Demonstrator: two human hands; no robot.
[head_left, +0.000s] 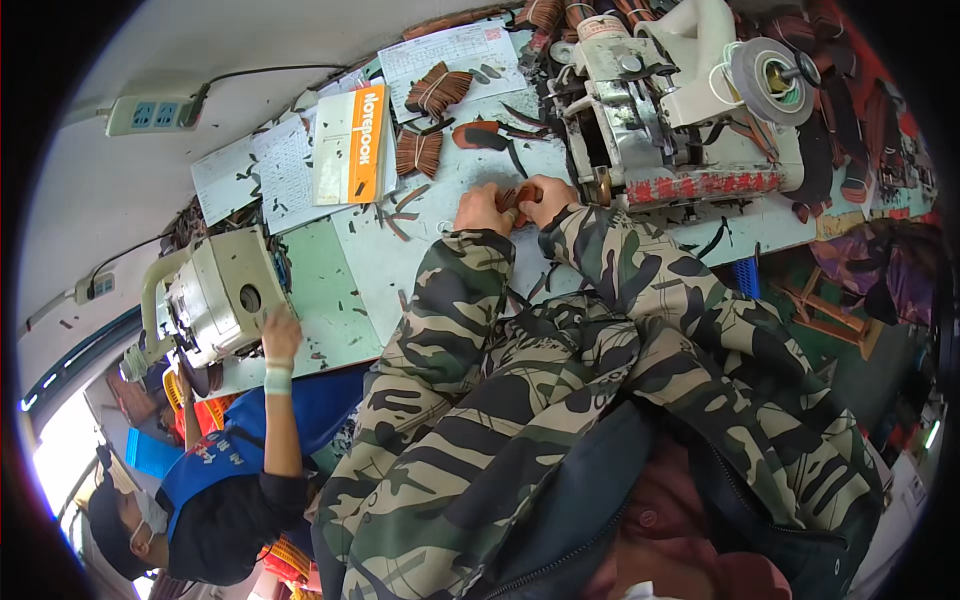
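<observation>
My left hand (484,209) and my right hand (548,199) are close together over the table, fingers curled around a small bunch of reddish-brown leather-like strips (517,199). My fingers partly hide the bunch, so its full shape cannot be seen. Just beyond my hands lies a tied bundle of brown strips (418,154), with a second tied bundle (440,91) farther back. Between these and the machine is a curved brown-and-black piece (480,136). A few loose thin brown strips (396,226) lie to the left of my left hand.
A cream industrial machine (690,185) with a grey wheel stands close on my right. Leftward lie a notebook (340,150), paper sheets (285,175) and dark scraps. At the table's left end, a co-worker (225,470) reaches toward another machine (222,295). More brown bundles (855,130) are piled at far right.
</observation>
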